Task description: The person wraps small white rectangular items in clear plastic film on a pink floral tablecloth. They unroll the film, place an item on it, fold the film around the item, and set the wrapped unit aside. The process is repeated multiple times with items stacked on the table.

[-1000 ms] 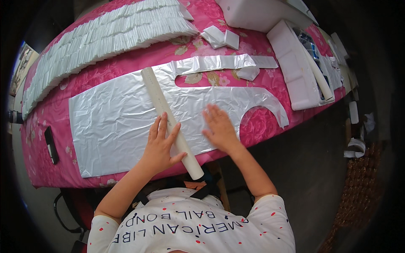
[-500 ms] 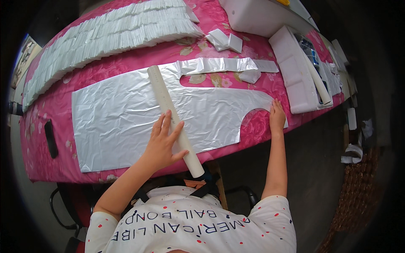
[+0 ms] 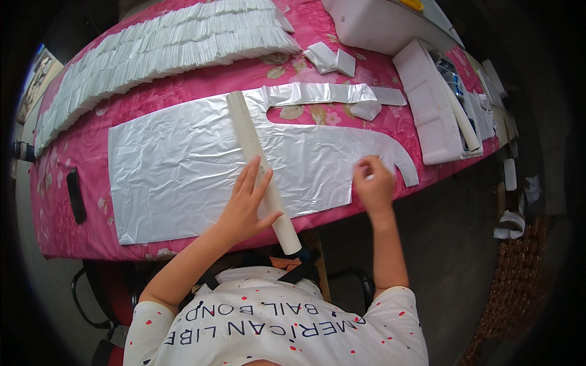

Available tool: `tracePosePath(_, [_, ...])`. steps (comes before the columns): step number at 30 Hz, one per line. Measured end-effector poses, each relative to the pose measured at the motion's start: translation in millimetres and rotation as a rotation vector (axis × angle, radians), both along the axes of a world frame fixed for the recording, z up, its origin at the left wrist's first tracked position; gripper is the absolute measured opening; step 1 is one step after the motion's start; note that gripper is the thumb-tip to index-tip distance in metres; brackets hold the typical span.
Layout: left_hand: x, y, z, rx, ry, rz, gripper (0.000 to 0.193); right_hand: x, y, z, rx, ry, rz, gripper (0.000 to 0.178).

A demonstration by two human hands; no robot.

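A thin, silvery-white plastic sheet (image 3: 177,171), cut like an apron with a long strap, lies spread and creased before me. Across it, slanting from the far edge to past the table's near edge, rests a pale pipe (image 3: 245,125). My left hand (image 3: 244,204) lies on the pipe with its fingers spread, pressing rather than wrapping round it. Over the sheet's curved cutout is my right hand (image 3: 373,183), its fingers curled into a pinch; a bit of something whitish shows at them, too small to name. The end strip (image 3: 408,174) of the sheet lies just right of that hand.
Rows of folded white packets (image 3: 165,46) fill the far left, with a few loose packets (image 3: 332,59) right of them. White foam boxes (image 3: 421,104) stand at the right. A dark, narrow object (image 3: 75,195) lies at left on the pink floral tablecloth (image 3: 52,226).
My right hand has left the sheet's right end, moved left over the cutout, and curled its fingers. My left hand stays on the pipe. The whole view has shifted slightly.
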State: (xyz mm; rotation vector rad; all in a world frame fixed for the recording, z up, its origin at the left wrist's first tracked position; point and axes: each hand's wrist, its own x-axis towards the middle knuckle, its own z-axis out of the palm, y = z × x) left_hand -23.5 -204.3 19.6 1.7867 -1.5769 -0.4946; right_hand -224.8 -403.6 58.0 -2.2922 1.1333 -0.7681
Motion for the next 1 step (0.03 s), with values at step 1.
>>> tracePosePath(1, [-2.4,0.7,-1.9,-0.043,0.139,-0.005,0.079,13.7,18.1,1.5,0.14,-0.079,0.079,0.005])
